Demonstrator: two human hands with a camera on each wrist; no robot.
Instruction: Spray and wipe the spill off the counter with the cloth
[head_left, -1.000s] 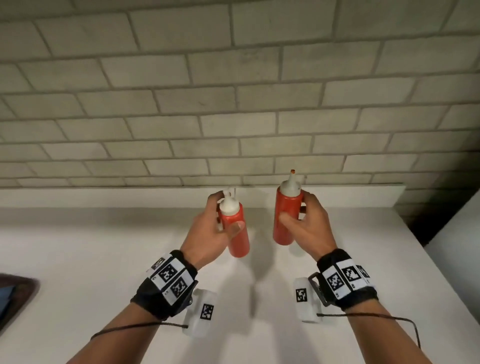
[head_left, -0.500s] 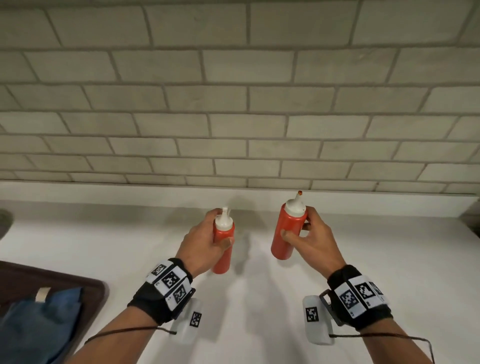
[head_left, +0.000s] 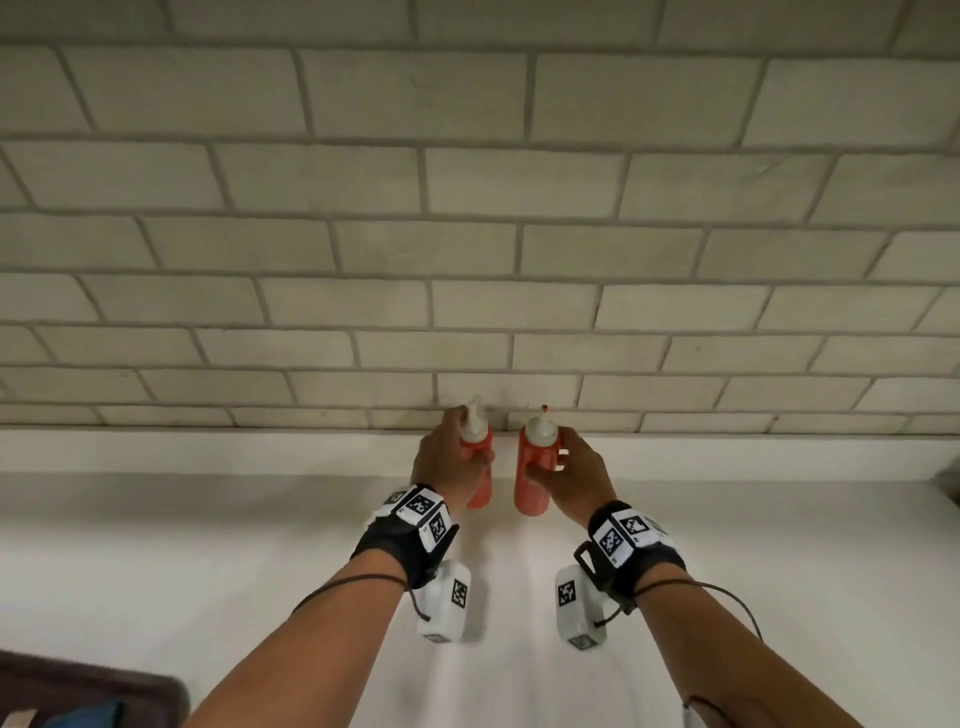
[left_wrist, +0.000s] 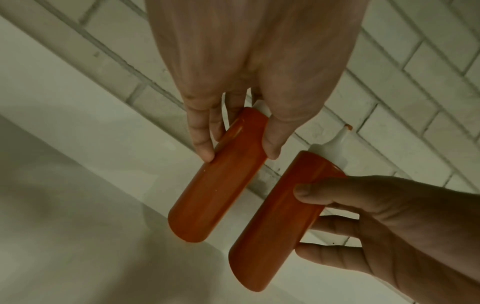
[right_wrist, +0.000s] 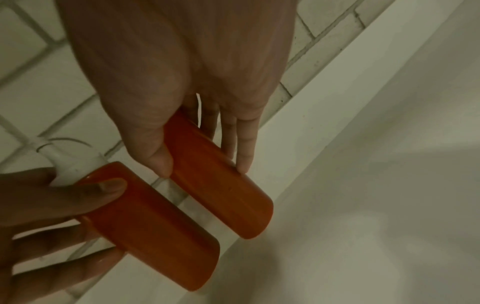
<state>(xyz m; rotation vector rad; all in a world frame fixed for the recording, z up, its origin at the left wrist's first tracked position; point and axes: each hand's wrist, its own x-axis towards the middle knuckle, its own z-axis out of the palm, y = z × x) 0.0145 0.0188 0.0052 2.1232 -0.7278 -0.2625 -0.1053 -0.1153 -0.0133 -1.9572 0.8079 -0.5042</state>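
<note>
My left hand (head_left: 457, 460) grips a red squeeze bottle (head_left: 480, 486) with a white nozzle cap, held upright. My right hand (head_left: 558, 465) grips a second red squeeze bottle (head_left: 531, 483), whose tip is red. Both bottles stand side by side and a little apart, at the back of the white counter (head_left: 208, 571) by the low backsplash ledge. The left wrist view shows fingers and thumb pinching the left bottle (left_wrist: 221, 181). In the right wrist view they wrap the right bottle (right_wrist: 221, 185). A blue cloth (head_left: 91, 716) peeks in at the bottom left. No spill shows on the counter.
A dark tray (head_left: 114, 686) holding the cloth sits at the counter's near left corner. A tiled brick wall (head_left: 467, 234) rises straight behind the ledge (head_left: 234, 449). Open white counter lies to either side of my arms.
Both hands have carried the bottles away from me to the back ledge and brought them closer together. The tray and cloth have slid towards the bottom left corner of the view.
</note>
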